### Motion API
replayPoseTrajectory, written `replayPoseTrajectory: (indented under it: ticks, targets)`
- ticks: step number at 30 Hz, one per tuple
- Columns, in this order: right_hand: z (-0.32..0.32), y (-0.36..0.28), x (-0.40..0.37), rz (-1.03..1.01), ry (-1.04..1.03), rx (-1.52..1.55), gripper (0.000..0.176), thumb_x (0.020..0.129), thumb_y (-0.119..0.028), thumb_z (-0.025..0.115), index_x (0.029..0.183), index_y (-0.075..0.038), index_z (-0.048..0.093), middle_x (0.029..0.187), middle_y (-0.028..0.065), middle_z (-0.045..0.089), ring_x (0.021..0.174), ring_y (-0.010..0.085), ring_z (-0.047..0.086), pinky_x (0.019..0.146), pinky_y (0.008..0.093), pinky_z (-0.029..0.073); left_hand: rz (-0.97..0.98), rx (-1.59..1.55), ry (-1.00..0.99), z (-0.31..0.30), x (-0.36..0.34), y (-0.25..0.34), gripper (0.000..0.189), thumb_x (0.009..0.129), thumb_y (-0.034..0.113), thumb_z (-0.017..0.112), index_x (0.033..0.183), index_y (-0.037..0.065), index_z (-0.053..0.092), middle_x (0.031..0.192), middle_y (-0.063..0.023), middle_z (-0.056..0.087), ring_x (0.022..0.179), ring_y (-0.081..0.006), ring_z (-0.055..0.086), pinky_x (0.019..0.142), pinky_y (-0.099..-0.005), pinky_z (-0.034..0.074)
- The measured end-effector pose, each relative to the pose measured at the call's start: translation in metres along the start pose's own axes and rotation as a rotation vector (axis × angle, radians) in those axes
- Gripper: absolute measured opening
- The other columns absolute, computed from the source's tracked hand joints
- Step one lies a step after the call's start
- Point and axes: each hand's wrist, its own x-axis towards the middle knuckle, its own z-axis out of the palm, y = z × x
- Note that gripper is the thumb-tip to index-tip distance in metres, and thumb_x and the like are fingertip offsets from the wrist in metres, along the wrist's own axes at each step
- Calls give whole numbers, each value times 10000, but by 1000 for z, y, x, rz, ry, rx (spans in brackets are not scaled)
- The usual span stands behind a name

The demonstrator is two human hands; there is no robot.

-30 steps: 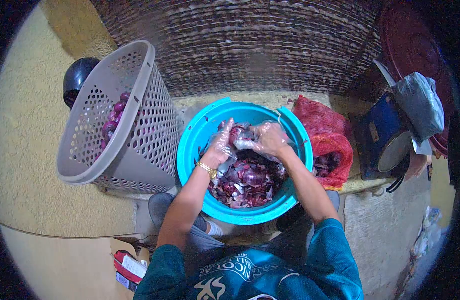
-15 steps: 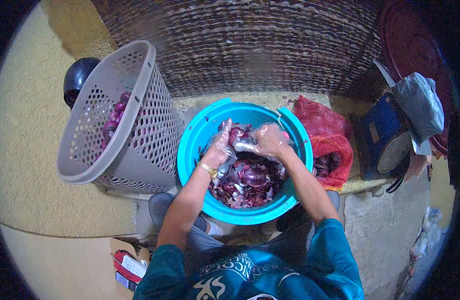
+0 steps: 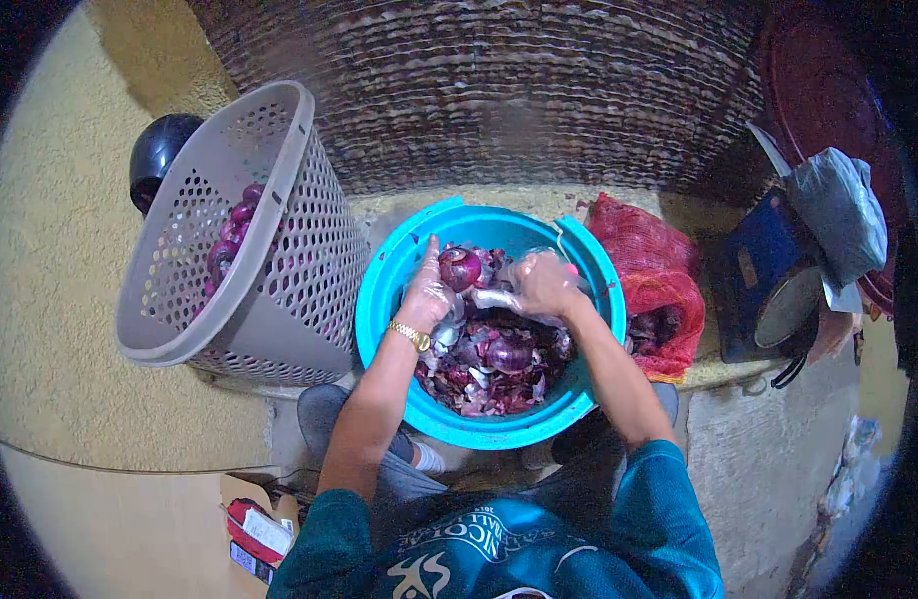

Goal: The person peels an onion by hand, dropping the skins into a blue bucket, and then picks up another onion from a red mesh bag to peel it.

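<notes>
The round purple-red onion (image 3: 460,267) sits against the fingertips of the gloved left hand (image 3: 426,297), held above the teal plastic basin (image 3: 375,309). The right hand (image 3: 545,284) beside it clenches something pale, unidentifiable. Firm, light, probably slippery: grip its middle.

Grey basket (image 3: 269,200) left; red mesh sack (image 3: 649,260) right.
</notes>
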Motion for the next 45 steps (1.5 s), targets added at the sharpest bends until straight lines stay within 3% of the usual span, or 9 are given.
replayPoseTrajectory:
  ticks: [4,6,8,14,26,30,32,39,45]
  targets:
    - [0,-2,-3,17,224,13,495,677,-578,717,864,-121,691,705,174,646,716,367,642,660,480,485,-75,24,-111,22,-25,-3,591,871,572,576,1194,77,557,1193,-131,619,1049,-310,620,885,-537,504]
    - [-2,-4,-3,67,238,16,552,654,-608,722,909,-120,681,724,180,647,734,372,642,666,484,484,-89,41,-105,26,-29,-5,586,870,576,573,1187,84,565,1182,-129,625,1043,-304,621,883,-534,505]
    - [-5,-5,-3,118,252,20,613,631,-638,726,953,-120,670,743,185,647,753,378,641,672,488,483,-83,150,-181,22,-26,-8,617,886,564,553,1219,45,537,1241,-153,589,1115,-307,584,997,-505,453]
    - [-5,-6,-3,110,311,-14,656,617,-665,721,949,-102,677,746,192,653,757,380,648,664,497,492,-78,182,-190,21,-20,-10,591,891,556,553,1199,51,560,1229,-135,601,1098,-282,595,981,-469,473]
    - [1,-4,1,110,204,23,613,682,-672,668,985,-141,705,787,202,670,790,379,659,714,485,512,-32,245,-167,26,-24,-13,602,909,571,511,1210,54,578,1227,-120,612,1114,-255,588,1006,-426,450]
    - [3,-2,3,86,162,-52,574,762,-656,598,1034,-162,705,802,202,672,792,375,661,720,488,514,-33,231,-157,27,-23,-13,593,914,565,505,1216,58,576,1230,-115,613,1123,-254,583,1027,-429,429]
    - [3,-1,4,75,135,-80,566,787,-650,572,1047,-166,704,806,200,673,790,373,662,721,490,514,-8,244,-146,24,-18,-14,536,904,589,505,1079,93,605,1087,-94,670,962,-249,648,850,-433,534]
    - [1,-5,4,63,21,-76,575,813,-677,507,930,-151,707,831,184,677,821,364,659,739,498,508,-42,202,-234,29,-25,-12,552,907,607,480,1116,110,599,1109,-103,666,1005,-241,636,905,-429,510]
    - [14,-1,5,-43,-129,-102,678,779,-751,484,895,-126,721,896,191,681,864,397,652,835,496,495,100,200,105,29,-31,-8,613,848,665,536,1230,185,523,1307,-93,538,1142,-279,555,944,-525,462]
